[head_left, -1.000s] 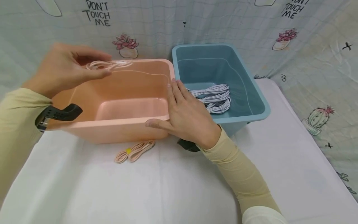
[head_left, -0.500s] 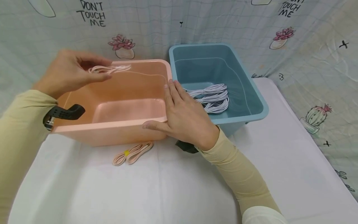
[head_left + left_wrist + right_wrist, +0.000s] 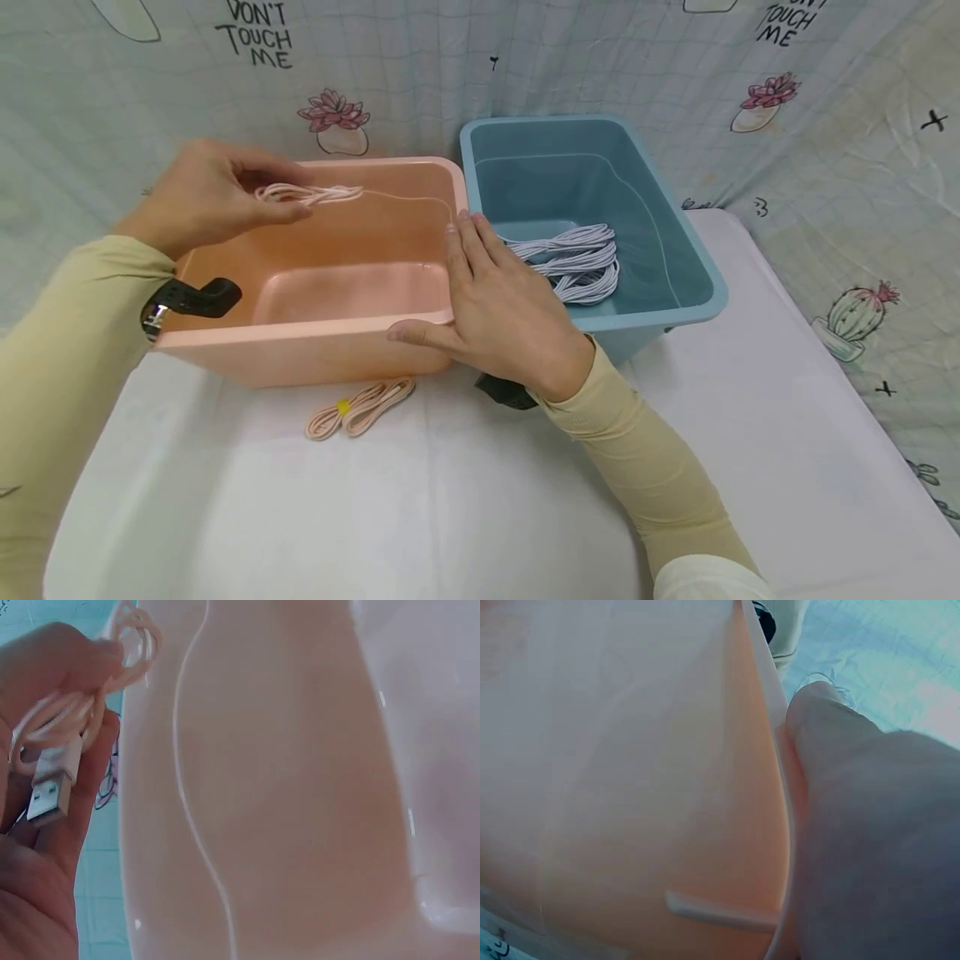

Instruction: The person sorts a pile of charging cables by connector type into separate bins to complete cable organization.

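Between the thumb and fingers of my left hand (image 3: pixel 213 200) is a coiled pale pink USB cable (image 3: pixel 330 195). The hand pinches it over the left part of the peach bin (image 3: pixel 300 358), near the back rim. In the left wrist view the metal USB plug (image 3: pixel 51 799) pokes out of the coil toward the palm. My right hand (image 3: pixel 510 312) lies with straight fingers on the bin's front right corner, fingertips at the right rim and thumb along the front edge. Below the bin, another peach coiled cable (image 3: pixel 371 406) with a yellow tie (image 3: pixel 343 407) lies on the table.
A blue bin (image 3: pixel 690 308) stands against the peach bin's right side, with bundled white cables (image 3: pixel 588 267) inside, partly behind my right hand. A printed cloth (image 3: pixel 420 75) hangs close behind both bins. White cloth covers the table (image 3: pixel 450 517).
My left hand has shifted to the right and slightly down with the coiled USB cable, further over the peach bin. My right hand keeps its place on the rim.
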A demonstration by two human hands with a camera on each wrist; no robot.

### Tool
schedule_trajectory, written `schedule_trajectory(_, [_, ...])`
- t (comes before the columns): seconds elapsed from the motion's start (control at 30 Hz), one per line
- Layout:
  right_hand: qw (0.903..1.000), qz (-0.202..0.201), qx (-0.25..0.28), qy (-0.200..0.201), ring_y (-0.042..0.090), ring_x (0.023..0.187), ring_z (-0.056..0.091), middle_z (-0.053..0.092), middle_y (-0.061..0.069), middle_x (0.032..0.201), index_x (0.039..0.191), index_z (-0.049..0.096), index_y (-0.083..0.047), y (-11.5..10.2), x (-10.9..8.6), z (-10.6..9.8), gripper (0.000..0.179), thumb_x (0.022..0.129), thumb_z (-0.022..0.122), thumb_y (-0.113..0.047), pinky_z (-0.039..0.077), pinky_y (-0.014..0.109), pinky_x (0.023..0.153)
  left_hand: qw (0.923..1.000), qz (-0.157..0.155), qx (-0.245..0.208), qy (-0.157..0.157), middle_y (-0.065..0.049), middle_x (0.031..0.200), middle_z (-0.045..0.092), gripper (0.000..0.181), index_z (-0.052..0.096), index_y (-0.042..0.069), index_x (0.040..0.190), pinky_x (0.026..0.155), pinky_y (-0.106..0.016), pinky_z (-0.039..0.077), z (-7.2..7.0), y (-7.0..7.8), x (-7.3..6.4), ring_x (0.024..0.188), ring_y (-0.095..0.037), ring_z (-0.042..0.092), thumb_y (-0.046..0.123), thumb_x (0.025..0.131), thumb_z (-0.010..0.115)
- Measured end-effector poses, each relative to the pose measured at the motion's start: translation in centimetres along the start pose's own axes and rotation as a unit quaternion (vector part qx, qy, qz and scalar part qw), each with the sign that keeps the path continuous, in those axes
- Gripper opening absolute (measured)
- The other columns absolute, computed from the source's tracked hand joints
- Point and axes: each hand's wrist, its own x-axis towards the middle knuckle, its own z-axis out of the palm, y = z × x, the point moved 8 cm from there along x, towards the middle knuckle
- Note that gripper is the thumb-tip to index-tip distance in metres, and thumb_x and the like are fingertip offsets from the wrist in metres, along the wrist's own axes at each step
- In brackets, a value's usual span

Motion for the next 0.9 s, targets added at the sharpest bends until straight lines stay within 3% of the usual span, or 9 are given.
schedule_trajectory(0.37, [0.9996, -0.005, -0.023, 0.014, 0.031, 0.153, 0.015, 0.017, 0.018, 0.163, 0.155, 0.010, -0.003, -0.03, -0.25, -0.18, 0.114, 0.081, 0.033, -0.086, 0.035, 0.042, 0.117, 0.9990, -0.004, 0.036, -0.025, -0.002, 0.114, 0.066, 0.055, 0.068, 0.025, 0.122, 0.061, -0.017, 0.046, 0.54, -0.25, 0.24, 0.088, -0.018, 0.053, 0.056, 0.076, 0.075])
schedule_trajectory(0.9, [0.9994, -0.011, -0.023, 0.021, 0.031, 0.153, 0.016, 0.020, 0.019, 0.162, 0.155, 0.014, -0.001, -0.28, -0.08, -0.11, 0.113, 0.081, 0.034, -0.085, 0.034, 0.041, 0.118, 0.9990, -0.003, 0.037, -0.024, -0.003, 0.116, 0.065, 0.055, 0.068, 0.026, 0.122, 0.062, -0.015, 0.045, 0.52, -0.60, 0.10, 0.090, -0.018, 0.053, 0.057, 0.076, 0.075])
